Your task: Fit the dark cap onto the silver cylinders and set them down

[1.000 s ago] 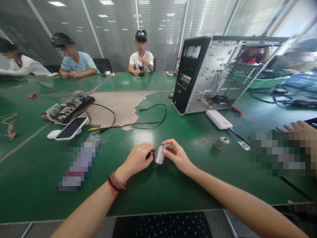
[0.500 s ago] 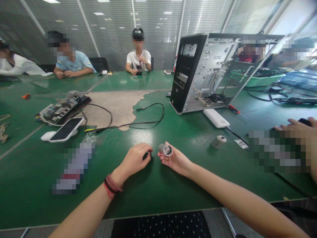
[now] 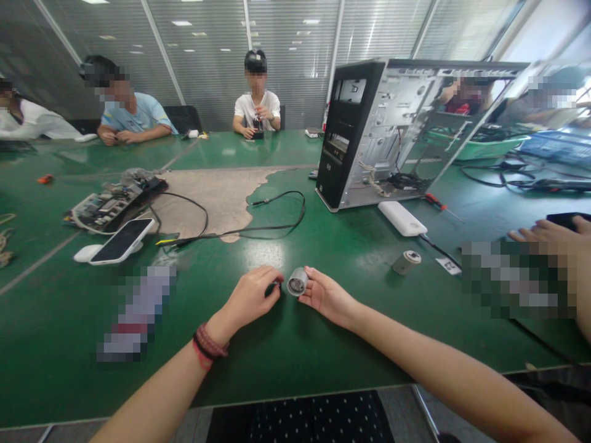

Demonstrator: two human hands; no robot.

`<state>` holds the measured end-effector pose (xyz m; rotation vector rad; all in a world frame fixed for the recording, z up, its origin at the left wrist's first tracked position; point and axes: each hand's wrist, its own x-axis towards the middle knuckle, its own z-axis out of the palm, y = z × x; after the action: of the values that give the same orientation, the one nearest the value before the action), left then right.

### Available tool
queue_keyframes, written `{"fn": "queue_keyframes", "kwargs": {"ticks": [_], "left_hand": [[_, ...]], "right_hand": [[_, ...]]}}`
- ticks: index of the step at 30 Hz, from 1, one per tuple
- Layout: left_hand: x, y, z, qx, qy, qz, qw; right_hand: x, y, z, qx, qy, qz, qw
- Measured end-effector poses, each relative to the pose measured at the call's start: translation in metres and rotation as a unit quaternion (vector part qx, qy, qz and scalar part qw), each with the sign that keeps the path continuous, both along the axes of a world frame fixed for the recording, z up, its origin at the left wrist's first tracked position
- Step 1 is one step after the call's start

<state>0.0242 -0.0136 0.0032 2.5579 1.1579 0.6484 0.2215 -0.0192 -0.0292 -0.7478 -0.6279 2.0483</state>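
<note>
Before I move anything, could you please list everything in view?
Table: 1, green, throughout
Metal cylinder: 1, silver, front centre
Metal can: 1, grey, front right
Dark piece: 1, black, front centre
Computer case: 1, black and silver, back right
Power bank: 1, white, before the case
Screwdriver: 1, red-handled, beside the case
Phone: 1, black and white, left
Circuit board: 1, dark, behind the phone
String: 1, beige, left
Cables: several, black, centre and right
Baskets: 2, green and blue, far right
Pixelated items: 2, purplish and grey, left, right
Other people: at least 5, varied clothes, far side, right
Left hand: 1, bare, holding dark piece
Right hand: 1, bare, holding cylinder
</note>
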Motion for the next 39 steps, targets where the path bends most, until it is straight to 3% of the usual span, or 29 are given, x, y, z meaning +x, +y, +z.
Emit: {"fn": "queue_keyframes", "kwargs": {"ticks": [3,5,7,11,14,26,39], "left_hand": [[0.001,-0.001,0.001,-0.038,-0.039,0.003,0.999],[0.002,-0.002,0.003,-0.066,-0.064,0.010,0.996],[0.003,-0.003,0.005,-0.096,-0.089,0.013,0.991],[0.004,-0.006,0.007,-0.135,-0.124,-0.014,0.983],[0.005,-0.008,0.007,-0.117,-0.116,-0.028,0.986],[0.009,-0.009,-0.004,-0.061,-0.058,-0.033,0.996],[0.010,-0.010,0.000,-0.031,-0.032,-0.047,0.998]], "right_hand": [[0.000,-0.003,0.004,0.098,-0.060,-0.041,0.993],[0.001,-0.005,0.006,0.197,-0.139,-0.068,0.968],[0.005,-0.007,0.008,0.321,-0.246,-0.093,0.910],[0.011,-0.009,0.008,0.520,-0.410,-0.112,0.741],[0.012,-0.008,0.006,0.573,-0.447,-0.113,0.677],[0.009,-0.007,0.007,0.619,-0.499,-0.115,0.595],[0.015,-0.013,0.020,0.658,-0.459,-0.093,0.590]]}}
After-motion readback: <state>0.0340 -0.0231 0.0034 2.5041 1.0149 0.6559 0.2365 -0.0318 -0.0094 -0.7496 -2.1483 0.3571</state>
